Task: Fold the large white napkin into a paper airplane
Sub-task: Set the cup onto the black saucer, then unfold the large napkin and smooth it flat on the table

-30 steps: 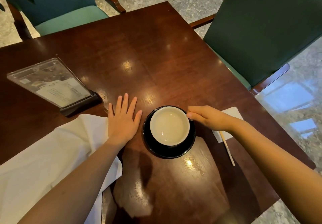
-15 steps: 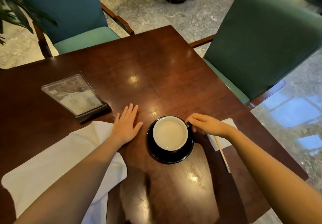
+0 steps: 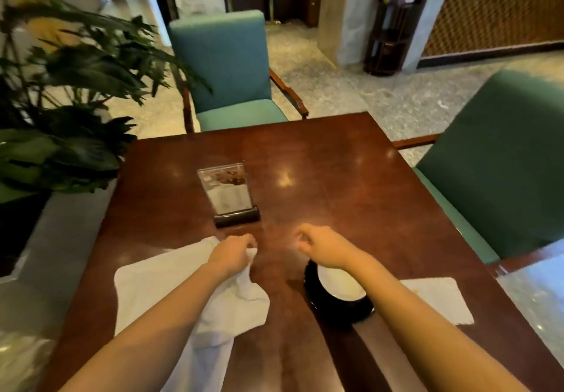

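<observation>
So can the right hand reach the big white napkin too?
Probably yes. The right hand is close beside the napkin the left hand grips, with only bare table between; the cup sits back under its forearm.

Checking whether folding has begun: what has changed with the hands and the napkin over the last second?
The left hand, earlier flat on the table, now grips the large white napkin by its bunched corner. The right hand let go of the cup and moved forward, fingers curled. Cup, small napkin and menu stand stayed put.

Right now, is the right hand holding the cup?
No, the right hand is curled over the table past the cup, with nothing in its fingers.
</observation>
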`<state>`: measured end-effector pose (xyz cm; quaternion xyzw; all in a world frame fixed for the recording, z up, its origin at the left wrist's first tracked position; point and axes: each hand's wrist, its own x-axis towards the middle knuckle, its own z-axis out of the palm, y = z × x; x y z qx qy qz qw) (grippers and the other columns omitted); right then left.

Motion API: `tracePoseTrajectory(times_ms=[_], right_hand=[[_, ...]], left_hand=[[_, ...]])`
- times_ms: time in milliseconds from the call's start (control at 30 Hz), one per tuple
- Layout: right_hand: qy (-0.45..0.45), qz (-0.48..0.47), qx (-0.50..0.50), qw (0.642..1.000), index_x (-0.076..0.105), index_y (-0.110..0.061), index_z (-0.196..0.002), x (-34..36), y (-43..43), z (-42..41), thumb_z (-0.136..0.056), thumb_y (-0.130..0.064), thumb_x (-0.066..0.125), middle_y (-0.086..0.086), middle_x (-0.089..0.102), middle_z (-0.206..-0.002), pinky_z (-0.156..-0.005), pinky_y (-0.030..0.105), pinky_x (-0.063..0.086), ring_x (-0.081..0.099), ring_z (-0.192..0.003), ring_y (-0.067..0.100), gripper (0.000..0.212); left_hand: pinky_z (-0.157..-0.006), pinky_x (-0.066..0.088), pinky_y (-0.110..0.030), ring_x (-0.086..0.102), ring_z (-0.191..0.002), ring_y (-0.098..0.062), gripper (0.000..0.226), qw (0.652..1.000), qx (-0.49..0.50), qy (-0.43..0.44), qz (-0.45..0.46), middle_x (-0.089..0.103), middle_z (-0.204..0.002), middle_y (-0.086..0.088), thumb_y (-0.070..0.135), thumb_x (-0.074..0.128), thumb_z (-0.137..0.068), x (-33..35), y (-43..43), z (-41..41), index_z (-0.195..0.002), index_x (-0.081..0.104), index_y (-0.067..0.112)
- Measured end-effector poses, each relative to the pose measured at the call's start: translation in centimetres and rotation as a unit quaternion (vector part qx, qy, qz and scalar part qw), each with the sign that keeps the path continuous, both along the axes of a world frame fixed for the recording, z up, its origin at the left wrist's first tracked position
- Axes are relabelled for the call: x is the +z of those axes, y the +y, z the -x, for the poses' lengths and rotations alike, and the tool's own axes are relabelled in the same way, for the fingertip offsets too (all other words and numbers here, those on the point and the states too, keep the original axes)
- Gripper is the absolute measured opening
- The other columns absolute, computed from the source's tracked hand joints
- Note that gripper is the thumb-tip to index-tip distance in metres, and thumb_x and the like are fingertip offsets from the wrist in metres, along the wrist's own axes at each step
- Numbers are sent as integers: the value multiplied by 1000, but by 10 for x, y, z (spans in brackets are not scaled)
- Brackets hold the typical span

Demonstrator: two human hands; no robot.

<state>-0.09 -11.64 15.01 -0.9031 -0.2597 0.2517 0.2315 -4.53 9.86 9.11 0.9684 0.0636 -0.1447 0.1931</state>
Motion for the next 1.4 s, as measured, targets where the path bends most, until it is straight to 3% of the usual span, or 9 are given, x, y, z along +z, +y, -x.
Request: tracePoseTrajectory(times_ms=[167,300,433,733,867,1033,1100,1233,1400], right_hand=[[46,-62,72,994,55,-16,-126,1,68,16,-91,-30,56,6,59,-127,-94,33,45,56,-112,20,38],[63,-141,70,986,64,-12,-79,16,97,32,-93,-23,54,5,61,-79,-62,22,39,51,-68,12,20],[74,-206,35,975,59,-13,-80,46,117,46,-95,-17,48,-3,54,-75,-61,21,38,48,-66,8,18],[75,-271,-37,959,55,9,-95,117,152,70,-94,-24,47,29,52,-93,-62,29,34,46,-72,27,33],[-31,-166,27,985,62,-8,-106,133,160,78,-93,-27,55,6,62,-96,-68,25,44,59,-84,18,25],[-37,-284,-116,951,53,-9,-126,156,172,92,-101,-24,35,6,58,-115,-82,29,40,52,-100,18,34],[7,-352,-161,922,53,-13,-126,166,176,96,-101,-24,35,2,56,-110,-82,30,41,53,-100,19,33],[-8,-393,-231,890,63,-16,-96,180,178,102,-100,-30,33,0,57,-84,-63,26,40,53,-76,13,33],[-48,-296,-136,944,59,-13,-113,176,165,105,-86,-45,60,3,63,-106,-78,32,46,59,-97,20,42]], left_hand=[[-56,40,-18,55,-60,-1,26,962,108,-103,227,59,-69,6,14,72,-75,43,18,30,-93,54,17],[-59,45,-17,57,-69,-8,25,910,206,-150,326,61,-79,-1,17,74,-76,68,40,57,-95,58,12],[-72,49,-25,61,-83,-14,30,873,179,-138,433,64,-93,-6,19,75,-76,89,61,79,-100,56,18],[-66,48,-22,59,-68,-9,13,964,10,19,264,63,-77,-3,25,69,-82,125,116,95,-85,65,13],[-72,41,-30,52,-73,-11,14,964,30,-156,212,56,-82,2,24,52,-93,145,127,95,-83,58,16],[-69,42,-19,54,-79,-1,14,936,-11,-237,260,59,-87,13,35,61,-86,176,129,97,-93,56,24],[-72,44,-18,55,-81,1,34,954,-66,-181,231,63,-93,10,46,67,-74,176,134,99,-98,61,23],[-66,42,-13,55,-64,11,11,978,-160,-13,137,62,-77,11,33,71,-80,165,155,100,-75,61,30],[-70,46,-18,60,-75,-5,28,988,-129,53,69,66,-90,0,34,70,-80,154,202,109,-97,68,11]])
